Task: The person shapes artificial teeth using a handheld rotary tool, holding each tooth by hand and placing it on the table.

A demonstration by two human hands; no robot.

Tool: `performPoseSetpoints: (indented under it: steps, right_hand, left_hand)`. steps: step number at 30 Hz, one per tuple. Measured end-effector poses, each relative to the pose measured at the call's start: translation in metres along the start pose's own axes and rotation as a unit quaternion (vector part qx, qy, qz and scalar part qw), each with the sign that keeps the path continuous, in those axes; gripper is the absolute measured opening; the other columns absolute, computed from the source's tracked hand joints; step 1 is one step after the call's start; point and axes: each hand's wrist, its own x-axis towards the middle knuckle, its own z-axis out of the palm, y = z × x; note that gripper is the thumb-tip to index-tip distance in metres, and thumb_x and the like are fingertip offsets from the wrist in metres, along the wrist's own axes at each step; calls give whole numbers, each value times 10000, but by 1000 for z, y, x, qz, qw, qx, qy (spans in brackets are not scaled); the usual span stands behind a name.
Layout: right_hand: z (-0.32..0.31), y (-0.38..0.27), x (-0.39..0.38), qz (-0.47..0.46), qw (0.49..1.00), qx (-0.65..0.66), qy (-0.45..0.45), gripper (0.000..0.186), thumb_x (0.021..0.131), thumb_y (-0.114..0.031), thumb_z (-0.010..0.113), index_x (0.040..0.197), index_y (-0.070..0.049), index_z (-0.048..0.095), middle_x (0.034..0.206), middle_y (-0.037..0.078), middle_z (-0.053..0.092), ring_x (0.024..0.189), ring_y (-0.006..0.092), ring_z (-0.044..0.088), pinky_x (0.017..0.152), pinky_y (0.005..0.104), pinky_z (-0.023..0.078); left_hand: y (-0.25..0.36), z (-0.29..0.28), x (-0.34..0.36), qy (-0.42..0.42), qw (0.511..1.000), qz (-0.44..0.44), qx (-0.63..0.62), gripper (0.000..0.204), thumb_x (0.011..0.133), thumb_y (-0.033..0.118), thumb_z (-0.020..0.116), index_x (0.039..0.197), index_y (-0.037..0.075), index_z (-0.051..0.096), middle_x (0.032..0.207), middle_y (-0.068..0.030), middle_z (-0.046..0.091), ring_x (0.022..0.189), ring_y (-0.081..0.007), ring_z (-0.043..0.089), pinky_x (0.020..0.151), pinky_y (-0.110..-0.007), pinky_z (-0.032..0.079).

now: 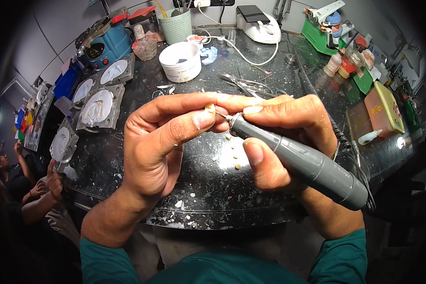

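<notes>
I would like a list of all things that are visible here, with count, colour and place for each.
small piece: one, yellowish, pinched in the left fingertips
handpiece: one, grey, in the right hand, tip at the small piece
worktop: one, dark, speckled with pale chips
tub: one, white, back centre
basket: one, pale green, behind the tub
moulds: several, grey with white fill, left side
machine: one, blue, back left
white device: one, back centre-right
box: one, orange with yellow lid, right edge
bottles: a few, back right
other person: one, lower left
left hand: one, centre
right hand: one, centre right
</notes>
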Motion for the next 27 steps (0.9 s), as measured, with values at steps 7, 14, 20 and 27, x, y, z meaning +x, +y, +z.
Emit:
performPoseSetpoints:
  steps: [7, 14, 20, 27]
  right_hand:
    - [0, -2, -1, 22, 1000, 13, 4, 277, 871, -87, 687, 1055, -30, 488, 1099, 256, 676, 839, 147, 628, 784, 289, 516]
    - [1, 3, -1, -3, 1000, -3, 10, 269, 853, -65, 682, 1041, -13, 497, 1064, 265, 681, 822, 150, 631, 766, 288, 521]
    - [4, 9, -1, -21, 1000, -3, 19, 267, 847, -49, 676, 1043, -2, 501, 1018, 269, 684, 820, 176, 660, 745, 297, 532]
    - [5, 5, -4, 0, 1000, 1, 24, 259, 840, -31, 675, 1039, -4, 511, 1010, 259, 684, 822, 181, 659, 753, 306, 532]
  left_hand:
    - [-2, -1, 0, -3, 1000, 11, 5, 238, 857, -21, 581, 1078, -50, 665, 1012, -179, 705, 964, -211, 691, 950, -330, 528]
    - [-3, -2, 0, -5, 1000, 7, -12, 243, 847, -44, 585, 1073, -35, 674, 1030, -180, 705, 975, -218, 692, 957, -335, 527]
    - [-8, -13, 0, -16, 1000, 8, -13, 231, 850, -43, 583, 1058, -25, 683, 1073, -193, 693, 987, -218, 686, 963, -336, 521]
    - [-9, -13, -2, -19, 1000, 3, -15, 222, 850, -43, 579, 1044, -22, 685, 1103, -220, 679, 1011, -243, 676, 978, -348, 504]
